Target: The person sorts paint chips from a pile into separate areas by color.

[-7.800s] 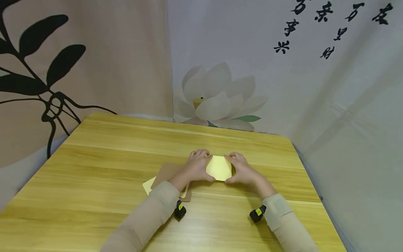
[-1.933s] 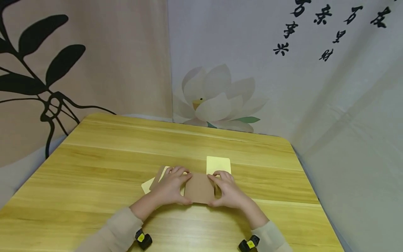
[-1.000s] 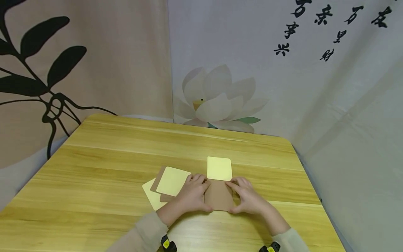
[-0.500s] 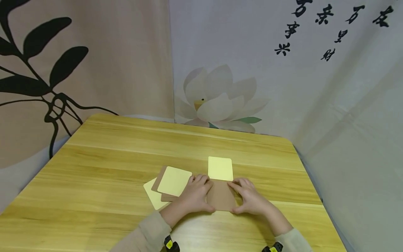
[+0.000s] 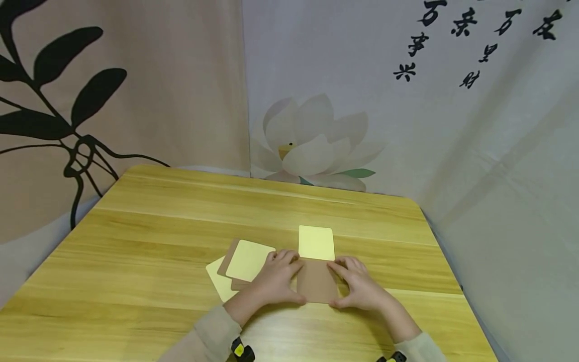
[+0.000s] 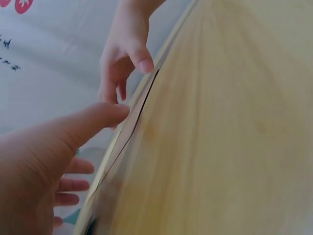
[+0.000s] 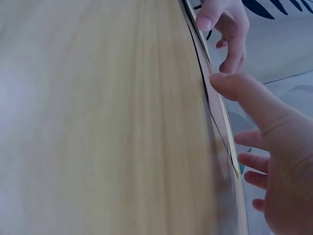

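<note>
A brown square card (image 5: pixel 317 281) with rounded corners lies between my two hands, flat and low over the table. My left hand (image 5: pixel 281 279) holds its left side, thumb at the near corner and fingertips at the far one. My right hand (image 5: pixel 357 282) holds the right side in the same way. Right behind the brown card lies a yellow square card (image 5: pixel 316 242), its near edge along the brown card's far edge. In the left wrist view the left thumb (image 6: pixel 115 113) reaches the card's edge; in the right wrist view the right thumb (image 7: pixel 225 84) does too.
To the left, partly behind the left hand and wrist, several cards overlap in a loose pile, a yellow card (image 5: pixel 250 260) on top and brown and yellow ones under it. The wooden table (image 5: pixel 158 226) runs back to a printed curtain (image 5: pixel 181 90).
Both hands have carried the brown card to the right, up against the yellow one, since about two seconds ago. Earlier they held that yellow card. In the last second they have hardly moved.
</note>
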`<state>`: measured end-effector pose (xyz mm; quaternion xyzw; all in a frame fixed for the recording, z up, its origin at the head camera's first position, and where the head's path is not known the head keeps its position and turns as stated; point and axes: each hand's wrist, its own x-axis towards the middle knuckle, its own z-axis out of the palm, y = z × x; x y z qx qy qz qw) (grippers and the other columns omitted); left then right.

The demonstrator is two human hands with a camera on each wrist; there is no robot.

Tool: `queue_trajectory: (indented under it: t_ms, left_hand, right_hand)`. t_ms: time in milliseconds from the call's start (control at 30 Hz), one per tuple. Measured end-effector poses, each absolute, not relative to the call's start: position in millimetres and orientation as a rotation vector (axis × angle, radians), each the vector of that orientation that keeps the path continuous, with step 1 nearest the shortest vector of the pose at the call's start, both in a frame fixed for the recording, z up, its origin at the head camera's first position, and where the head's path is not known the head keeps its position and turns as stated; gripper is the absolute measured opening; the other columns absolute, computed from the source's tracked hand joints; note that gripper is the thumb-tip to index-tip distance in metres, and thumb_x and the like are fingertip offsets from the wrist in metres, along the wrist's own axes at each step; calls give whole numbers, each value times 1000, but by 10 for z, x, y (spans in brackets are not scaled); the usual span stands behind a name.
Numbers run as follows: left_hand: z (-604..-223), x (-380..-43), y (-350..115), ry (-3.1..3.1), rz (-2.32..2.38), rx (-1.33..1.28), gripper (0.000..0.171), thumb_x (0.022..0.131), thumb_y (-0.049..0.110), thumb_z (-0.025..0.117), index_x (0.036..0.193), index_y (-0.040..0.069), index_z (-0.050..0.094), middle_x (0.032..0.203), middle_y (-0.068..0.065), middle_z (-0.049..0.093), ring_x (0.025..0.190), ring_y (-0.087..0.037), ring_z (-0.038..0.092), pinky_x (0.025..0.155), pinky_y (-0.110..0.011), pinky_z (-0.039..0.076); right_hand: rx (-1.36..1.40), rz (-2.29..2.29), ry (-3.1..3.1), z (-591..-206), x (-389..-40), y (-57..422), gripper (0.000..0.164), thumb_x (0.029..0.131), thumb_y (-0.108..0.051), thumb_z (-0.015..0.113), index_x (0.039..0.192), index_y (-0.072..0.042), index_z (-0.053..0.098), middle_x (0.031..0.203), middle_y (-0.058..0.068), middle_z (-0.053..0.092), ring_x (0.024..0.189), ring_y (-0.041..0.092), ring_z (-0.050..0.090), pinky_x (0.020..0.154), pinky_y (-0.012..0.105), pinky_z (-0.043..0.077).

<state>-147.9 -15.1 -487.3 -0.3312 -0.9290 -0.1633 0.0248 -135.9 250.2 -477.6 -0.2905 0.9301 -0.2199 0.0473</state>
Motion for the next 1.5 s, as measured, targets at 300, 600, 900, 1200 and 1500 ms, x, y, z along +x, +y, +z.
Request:
queue_trajectory:
  t_ms: [300,600,900,1200,1500]
  left_hand:
    - [-4854,-1536,-374,-2845,-663,-1017,91,63,63,76,135,11,55,136,-7,46,127,-25,36,98,-50,27]
    - [-4888,-1581,-634,-2851,-650,-1008,93,64,65,75,137,11,53,141,-6,43,129,-24,33,98,-51,24]
    - [-4867,-1567,-900,-2833,-580,-973,92,64,65,73,137,12,54,141,-4,44,129,-24,35,102,-58,19]
    - [-4846,-1598,-1162,-2863,-608,-1008,94,67,64,74,139,8,51,143,-9,42,131,-28,33,100,-54,20]
    - [-4815,-1684,-1411,-2860,-564,-1047,98,67,73,68,137,6,53,143,-11,42,130,-30,33,95,-53,24]
  right_hand:
    - [-822,-709,2923,-4774,-1358,2386,99,64,-54,82,143,-6,45,139,15,40,131,34,29,104,58,17]
    - [-784,-730,2968,-4773,-1389,2143,103,63,-57,82,144,-7,43,142,17,37,131,33,29,105,57,15]
    - [-790,-717,2991,-4779,-1414,1849,102,64,-59,80,143,-7,44,143,17,36,132,34,26,105,57,16]
    - [-815,-708,2987,-4779,-1418,1542,97,67,-59,77,143,-7,44,143,15,36,132,35,28,104,57,21]
    - [-797,-665,2982,-4796,-1476,1308,99,66,-65,75,144,-11,44,144,11,36,132,31,30,104,51,25]
